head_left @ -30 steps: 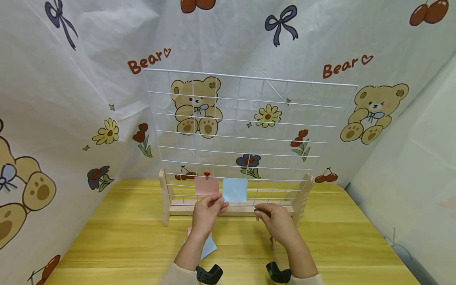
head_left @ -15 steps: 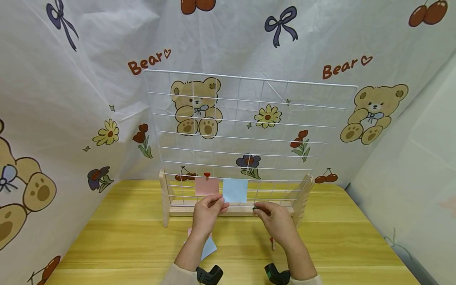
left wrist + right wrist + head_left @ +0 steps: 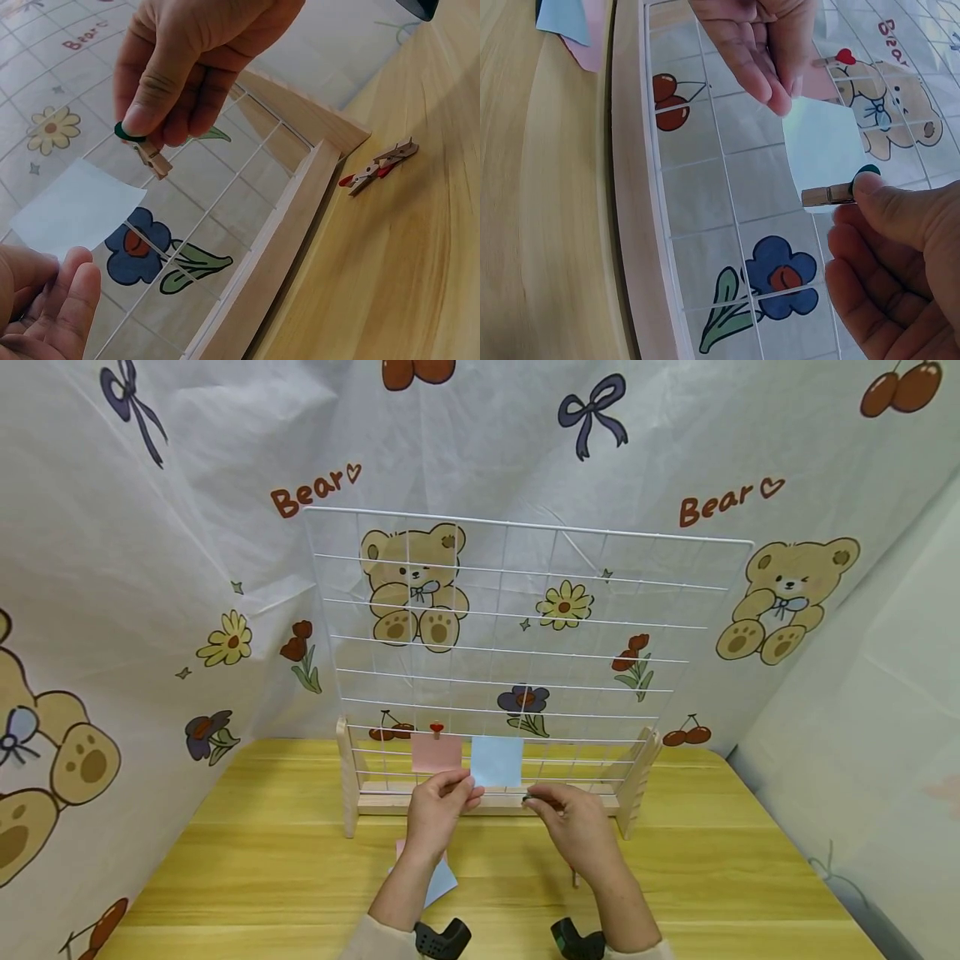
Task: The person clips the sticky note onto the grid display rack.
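My left hand (image 3: 438, 807) pinches a light blue paper note (image 3: 497, 762) by its lower left corner, up in front of the white wire grid (image 3: 570, 727). A small wooden clothespin (image 3: 155, 160) with a green top is pinched between the thumb and fingers of my right hand (image 3: 581, 831), right of and below the note in the head view. In the right wrist view that clothespin overlaps the note's edge; I cannot tell whether they touch. Left of the blue note, a pink paper note (image 3: 435, 756) hangs from the grid under a clothespin with a red heart (image 3: 437, 728).
Loose clothespins with red tops (image 3: 367, 176) lie on the wooden table (image 3: 510, 893) by my right forearm. Pink and blue notes (image 3: 441, 885) lie near my left forearm. The grid stands in a wooden base (image 3: 495, 803) before a bear-print cloth.
My right hand has moved a little left toward the blue note, and the clothespin in it has turned. The left hand and the note have stayed almost in place.
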### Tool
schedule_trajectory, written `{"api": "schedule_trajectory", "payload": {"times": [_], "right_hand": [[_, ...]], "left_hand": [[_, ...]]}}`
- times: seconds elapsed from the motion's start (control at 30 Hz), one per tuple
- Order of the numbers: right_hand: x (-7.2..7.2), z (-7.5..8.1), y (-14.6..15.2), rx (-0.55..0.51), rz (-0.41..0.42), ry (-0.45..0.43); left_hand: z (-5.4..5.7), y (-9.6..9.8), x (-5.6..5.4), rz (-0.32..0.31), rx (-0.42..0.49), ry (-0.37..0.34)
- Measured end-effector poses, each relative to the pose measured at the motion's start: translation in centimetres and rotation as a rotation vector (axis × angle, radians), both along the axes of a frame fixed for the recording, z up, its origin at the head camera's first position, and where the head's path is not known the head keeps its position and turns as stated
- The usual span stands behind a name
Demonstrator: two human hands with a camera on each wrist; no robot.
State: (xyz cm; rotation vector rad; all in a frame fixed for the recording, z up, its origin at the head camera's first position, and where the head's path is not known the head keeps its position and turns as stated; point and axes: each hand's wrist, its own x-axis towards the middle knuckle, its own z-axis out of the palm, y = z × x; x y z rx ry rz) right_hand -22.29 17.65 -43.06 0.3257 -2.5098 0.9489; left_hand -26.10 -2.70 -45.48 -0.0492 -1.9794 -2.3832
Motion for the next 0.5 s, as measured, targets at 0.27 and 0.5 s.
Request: {"api": "schedule_trajectory", "payload": {"times": [0.27, 0.5], "right_hand": [[-0.5, -0.3, -0.5, 0.014, 0.029, 0.164], [-1.2, -0.2, -0.8, -0.001, 0.030, 0.258]], "left_hand": [[-0.1, 0.0, -0.1, -0.001, -0.001, 0.001], [-0.1, 0.1, -0.2, -0.003, 0.007, -0.002]]}}
